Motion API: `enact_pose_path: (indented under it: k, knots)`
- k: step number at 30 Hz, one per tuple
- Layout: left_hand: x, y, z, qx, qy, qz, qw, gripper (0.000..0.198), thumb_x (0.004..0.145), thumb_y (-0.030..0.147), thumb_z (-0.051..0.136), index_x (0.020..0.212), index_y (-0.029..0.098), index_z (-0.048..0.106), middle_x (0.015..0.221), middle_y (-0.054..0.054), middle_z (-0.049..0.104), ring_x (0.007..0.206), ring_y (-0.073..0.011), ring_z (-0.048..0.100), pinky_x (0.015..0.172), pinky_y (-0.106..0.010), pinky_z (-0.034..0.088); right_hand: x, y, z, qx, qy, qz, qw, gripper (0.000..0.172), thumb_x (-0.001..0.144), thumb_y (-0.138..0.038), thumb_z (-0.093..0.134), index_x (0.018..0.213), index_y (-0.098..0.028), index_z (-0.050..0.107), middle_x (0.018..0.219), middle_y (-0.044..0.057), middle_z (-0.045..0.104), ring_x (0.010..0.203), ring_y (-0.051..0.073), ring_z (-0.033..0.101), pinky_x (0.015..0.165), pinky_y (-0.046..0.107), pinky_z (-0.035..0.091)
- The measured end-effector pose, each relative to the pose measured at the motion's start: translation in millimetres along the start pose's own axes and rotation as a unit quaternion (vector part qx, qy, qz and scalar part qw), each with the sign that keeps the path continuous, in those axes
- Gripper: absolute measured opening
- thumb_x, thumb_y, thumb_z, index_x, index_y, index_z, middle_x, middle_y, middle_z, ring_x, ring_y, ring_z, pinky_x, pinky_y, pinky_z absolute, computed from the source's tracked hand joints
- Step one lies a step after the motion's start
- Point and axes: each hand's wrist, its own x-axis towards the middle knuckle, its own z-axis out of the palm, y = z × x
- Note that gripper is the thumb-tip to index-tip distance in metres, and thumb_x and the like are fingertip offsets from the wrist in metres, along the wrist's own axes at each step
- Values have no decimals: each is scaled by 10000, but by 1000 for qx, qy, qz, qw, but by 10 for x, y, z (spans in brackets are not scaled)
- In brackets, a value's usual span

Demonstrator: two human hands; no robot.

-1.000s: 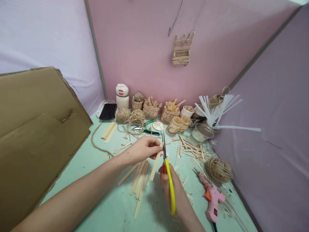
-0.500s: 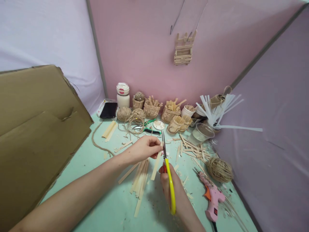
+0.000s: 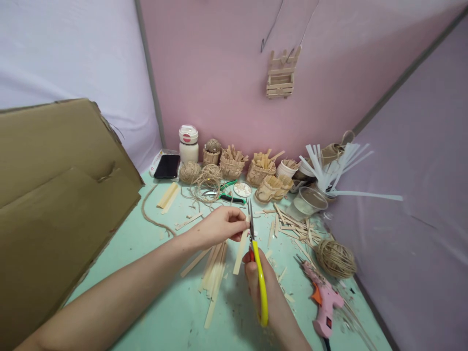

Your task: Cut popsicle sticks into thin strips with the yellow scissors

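Head view, the only one here: the left hand (image 3: 228,225) has its grip pinched on a pale wooden strip (image 3: 239,253), thumb against fingers, with the strip slanting down toward the wearer. The right hand (image 3: 270,287) has its grip wrapped around the scissors (image 3: 256,249), blades pointing away and right beside the left fingertips. Can't tell if the strip is actually between the blades.

That's my main worry tbh: one slip of the strip or a careless squeeze and those fingertips could get nicked. Thin wood might also split along the grain if the blades bite at a bad angle, and a small offcut could ping off into the scraps.

Material-wise, the strip is flat, narrow and smooth, same look as the loose strips (image 3: 215,268) fanned on the mint-green table (image 3: 175,321). The scissors are slim metal with a glossy yellow loop and some red. Off to the right there's a fuzzy, rounded twine ball (image 3: 335,258) and a hard pink plastic glue gun (image 3: 325,302). The cardboard (image 3: 66,195) on the left is creased, with ragged edges.
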Motion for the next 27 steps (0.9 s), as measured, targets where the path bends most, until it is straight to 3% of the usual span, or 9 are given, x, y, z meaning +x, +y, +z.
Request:
enact_pose_path:
  k: [11,16,27]
  knots:
    - [31,-73,-74,39,-19,38,998,154,739,311,587,716,161,563,574,41,525,536,-83,493,552,-218,402,-2,-3,-13,13,10,-2,1000,615,783,-777,271,800,-192,461,701,0,449,602,155,406,543,286,357]
    - [42,-90,-125,75,-26,57,995,176,756,340,568,748,165,591,606,28,550,550,-86,472,547,-215,378,-10,-41,-26,54,5,19,998,538,798,-734,350,768,-209,465,653,-17,435,555,144,390,487,259,332]
    - [22,-46,-155,87,-43,46,994,210,758,362,565,772,158,613,644,14,564,564,-87,460,547,-216,363,22,46,0,77,31,13,996,526,781,-721,420,733,-203,499,666,4,502,567,143,419,485,254,366]
